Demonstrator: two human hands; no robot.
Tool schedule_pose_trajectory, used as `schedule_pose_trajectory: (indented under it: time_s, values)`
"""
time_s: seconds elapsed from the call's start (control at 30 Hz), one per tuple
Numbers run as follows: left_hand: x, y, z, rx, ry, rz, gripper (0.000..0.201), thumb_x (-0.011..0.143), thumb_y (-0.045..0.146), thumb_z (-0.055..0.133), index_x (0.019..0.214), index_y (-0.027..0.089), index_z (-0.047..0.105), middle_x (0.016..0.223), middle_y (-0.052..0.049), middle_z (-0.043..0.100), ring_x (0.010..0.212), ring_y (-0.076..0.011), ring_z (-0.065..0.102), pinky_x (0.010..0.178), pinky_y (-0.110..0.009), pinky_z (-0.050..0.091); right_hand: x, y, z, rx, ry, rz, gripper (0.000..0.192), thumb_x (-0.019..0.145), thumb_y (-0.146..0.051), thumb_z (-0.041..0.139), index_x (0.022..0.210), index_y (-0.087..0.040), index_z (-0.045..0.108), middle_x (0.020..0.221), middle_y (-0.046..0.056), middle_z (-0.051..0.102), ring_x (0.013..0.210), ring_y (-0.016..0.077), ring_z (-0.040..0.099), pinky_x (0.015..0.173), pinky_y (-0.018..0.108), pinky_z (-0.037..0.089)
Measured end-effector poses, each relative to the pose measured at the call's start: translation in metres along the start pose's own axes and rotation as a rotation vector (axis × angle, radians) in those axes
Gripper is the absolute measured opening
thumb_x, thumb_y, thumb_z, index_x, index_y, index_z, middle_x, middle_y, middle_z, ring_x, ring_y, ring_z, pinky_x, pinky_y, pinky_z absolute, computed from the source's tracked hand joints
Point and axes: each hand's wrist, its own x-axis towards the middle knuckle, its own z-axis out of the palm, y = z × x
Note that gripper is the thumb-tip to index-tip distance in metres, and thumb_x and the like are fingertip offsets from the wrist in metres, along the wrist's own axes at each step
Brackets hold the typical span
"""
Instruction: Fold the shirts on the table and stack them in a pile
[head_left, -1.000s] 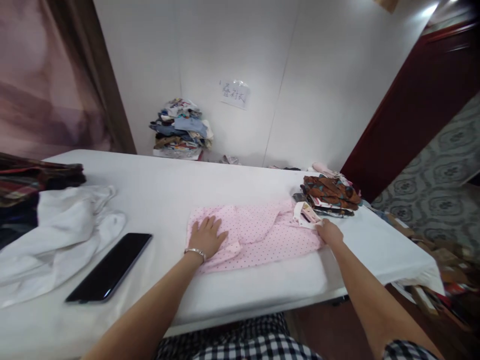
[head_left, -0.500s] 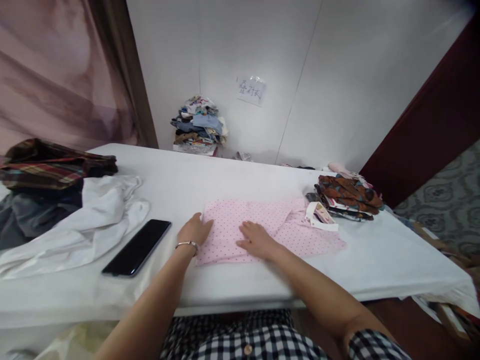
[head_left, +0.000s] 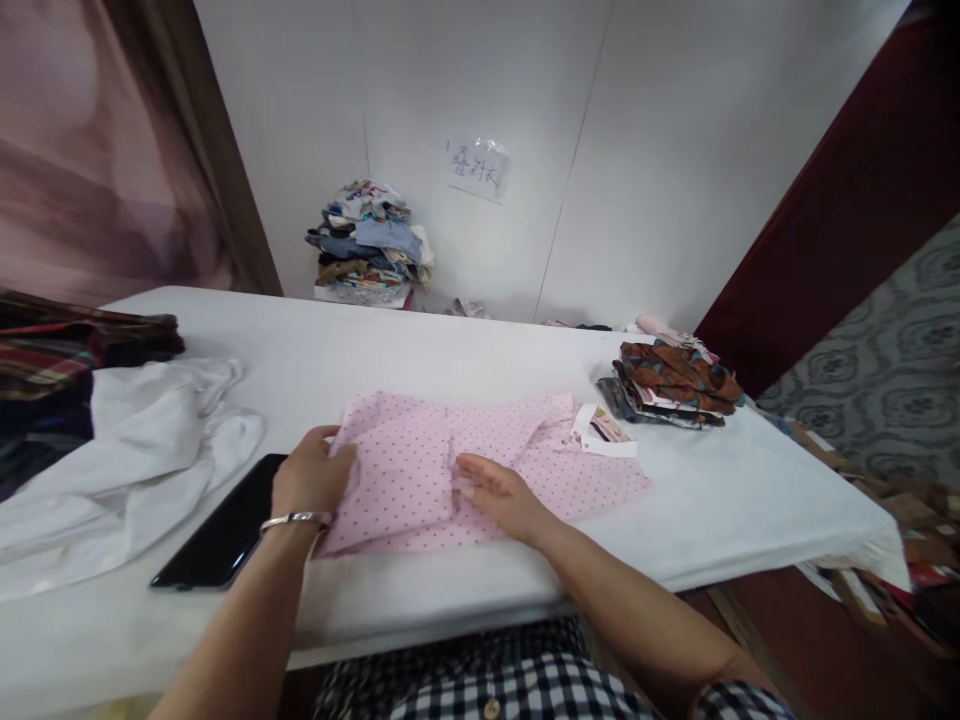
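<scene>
A pink shirt (head_left: 401,465) with small dark dots lies on the white-covered table. Its left end is folded over on itself, with the edge of that flap near the middle. The white collar (head_left: 600,432) faces right, with a patterned label inside. At the folded left edge, my left hand (head_left: 309,475) grips the cloth, thumb on top; its other fingertips are partly hidden. My right hand (head_left: 504,497) is open, fingers stretched out beside the flap's edge and touching the cloth.
A black phone (head_left: 221,530) lies left of my left forearm. Beyond it are a crumpled white garment (head_left: 150,440) and plaid clothing (head_left: 45,350). Folded clothes (head_left: 675,385) are stacked at the right, and a taller clothes pile (head_left: 371,245) stands by the wall under a paper sign (head_left: 478,168).
The shirt's left end now lies folded over toward the right, making a flap. My left hand has stayed at its left edge; my right hand has shifted to the flap's edge. The view has turned slightly.
</scene>
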Motion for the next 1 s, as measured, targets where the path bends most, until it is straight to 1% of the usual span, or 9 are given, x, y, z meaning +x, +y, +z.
schedule_pose_trajectory:
  time_s: [0.13,0.3,0.43,0.5,0.6,0.67,0.8,0.9,1.0]
  values:
    - [0.002,-0.019,-0.002,0.045,-0.053,-0.04,0.045,0.078,0.04,0.051,0.116,0.016,0.058,0.105,-0.015,0.067,0.097,-0.0325,0.063,0.079,-0.041,0.05,0.01,0.005,0.001,0.086,0.057,0.127,0.06,0.073,-0.051,0.07,0.126,-0.029,0.054,0.137,0.007,0.052,0.128,0.0246,0.047,0.111,0.052,0.031]
    - [0.006,-0.017,-0.006,-0.136,-0.059,-0.077,0.048,0.075,0.041,0.058,0.116,0.016,0.058,0.109,-0.015,0.065,0.099,-0.0295,0.063,0.083,-0.041,0.05,0.007,-0.021,0.009,0.214,0.03,0.026,0.059,0.077,-0.045,0.068,0.13,-0.029,0.05,0.143,0.005,0.044,0.132,0.0219,0.041,0.113,0.048,0.03]
    - [-0.005,0.035,-0.019,-0.494,-0.14,0.002,0.055,0.072,0.045,0.064,0.119,0.019,0.055,0.094,-0.008,0.067,0.082,-0.0214,0.065,0.071,-0.035,0.053,0.005,-0.03,0.01,0.455,-0.011,0.052,0.063,0.081,-0.044,0.065,0.136,-0.027,0.042,0.141,0.008,0.048,0.125,0.0229,0.049,0.106,0.046,0.039]
    - [-0.018,0.072,-0.019,-0.69,-0.283,0.125,0.06,0.072,0.045,0.064,0.125,0.019,0.05,0.089,-0.005,0.066,0.074,-0.0176,0.064,0.066,-0.033,0.054,0.005,-0.027,0.001,0.553,0.036,0.052,0.064,0.084,-0.048,0.059,0.14,-0.027,0.037,0.139,0.009,0.049,0.122,0.0247,0.052,0.104,0.048,0.041]
    - [-0.038,0.113,-0.004,-0.843,-0.562,0.306,0.061,0.076,0.04,0.063,0.13,0.018,0.046,0.104,-0.009,0.065,0.081,-0.0179,0.066,0.071,-0.035,0.056,0.0,-0.017,-0.023,0.57,0.165,0.01,0.058,0.088,-0.055,0.045,0.139,-0.026,0.039,0.138,0.007,0.051,0.125,0.0272,0.049,0.103,0.049,0.041]
    - [-0.047,0.118,0.013,-0.753,-0.537,0.381,0.053,0.078,0.04,0.06,0.125,0.019,0.051,0.117,-0.012,0.061,0.094,-0.0204,0.064,0.079,-0.037,0.055,-0.008,-0.008,-0.041,0.525,0.235,0.024,0.055,0.089,-0.056,0.04,0.136,-0.026,0.044,0.139,0.006,0.051,0.127,0.0278,0.047,0.101,0.049,0.042]
    - [-0.052,0.091,0.049,-0.387,-0.305,0.41,0.047,0.083,0.045,0.052,0.124,0.022,0.053,0.132,-0.009,0.054,0.101,-0.0226,0.061,0.089,-0.041,0.051,-0.028,0.008,-0.062,0.517,0.392,0.158,0.065,0.082,-0.045,0.057,0.141,-0.026,0.037,0.145,0.005,0.043,0.126,0.0255,0.048,0.097,0.043,0.046]
    - [-0.053,0.073,0.067,-0.221,-0.3,0.431,0.051,0.085,0.047,0.048,0.129,0.02,0.05,0.139,-0.01,0.049,0.11,-0.0259,0.058,0.097,-0.045,0.047,-0.036,0.011,-0.064,0.521,0.447,0.215,0.084,0.07,-0.026,0.069,0.145,-0.024,0.03,0.146,0.005,0.041,0.121,0.0242,0.052,0.096,0.038,0.046]
    - [-0.056,0.07,0.076,-0.144,-0.341,0.506,0.053,0.085,0.047,0.048,0.129,0.018,0.051,0.145,-0.01,0.043,0.132,-0.0269,0.04,0.108,-0.044,0.037,-0.037,0.01,-0.066,0.37,0.483,0.124,0.085,0.067,-0.017,0.063,0.145,-0.025,0.032,0.141,0.004,0.048,0.117,0.0239,0.054,0.098,0.038,0.044]
